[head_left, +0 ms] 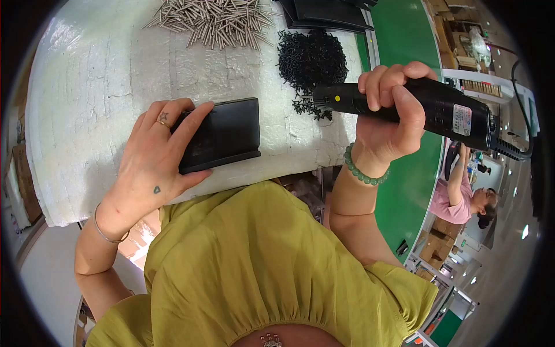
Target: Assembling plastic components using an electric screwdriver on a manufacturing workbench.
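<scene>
Black plastic fills the left hand (153, 159): one flat rectangular black part (222, 140), with the fingers wrapped over its left end and the palm pressing it down on the white tabletop (87, 87). Its lower edge has a small lip facing the person.

One black electric screwdriver (416, 107) is clamped in the right hand (387, 110), held level just above the tabletop's right edge, its tip pointing left toward a heap of small black screws (312, 61). A cable (523, 98) runs off its rear end.

Farther out lie two loose piles, neither in any container: the black screws, too many to count, and a spread of silvery metal pins (217, 23) at the far edge, also uncountable. Dark trays (329, 14) sit beyond the screws. A green conveyor belt (410, 179) runs along the right, with another person in a pink top (454, 202) beside it.
</scene>
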Motion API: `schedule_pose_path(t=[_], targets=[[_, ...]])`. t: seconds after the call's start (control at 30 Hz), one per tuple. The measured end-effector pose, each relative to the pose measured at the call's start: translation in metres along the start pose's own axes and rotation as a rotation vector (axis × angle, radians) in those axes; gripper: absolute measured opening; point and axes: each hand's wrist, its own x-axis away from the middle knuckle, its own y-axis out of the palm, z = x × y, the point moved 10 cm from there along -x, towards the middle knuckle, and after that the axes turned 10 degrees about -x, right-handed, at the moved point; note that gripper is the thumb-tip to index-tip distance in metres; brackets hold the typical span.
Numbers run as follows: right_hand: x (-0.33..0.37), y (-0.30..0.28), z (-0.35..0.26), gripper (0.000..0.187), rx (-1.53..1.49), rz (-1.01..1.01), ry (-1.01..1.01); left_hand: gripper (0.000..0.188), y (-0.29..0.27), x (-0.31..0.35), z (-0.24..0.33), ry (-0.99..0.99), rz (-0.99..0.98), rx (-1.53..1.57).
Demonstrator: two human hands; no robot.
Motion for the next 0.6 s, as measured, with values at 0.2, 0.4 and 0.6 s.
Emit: schedule_pose_path(t=[0.2, 0.4, 0.6], targets=[[-0.002, -0.006, 0.009, 0.028, 0.072, 0.05, 0.017, 0.082, -0.009, -0.012, 0.007, 0.039, 0.061, 0.045], [-0.003, 0.012, -0.01, 0.03, -0.042, -0.082, -0.005, 0.047, -0.02, -0.055, 0.021, 0.225, 0.244, 0.097], [-0.007, 0.01, -0.029, 0.033, -0.077, -0.09, -0.083, 0.021, 0.0, -0.12, 0.053, 0.426, 0.424, 0.167]])
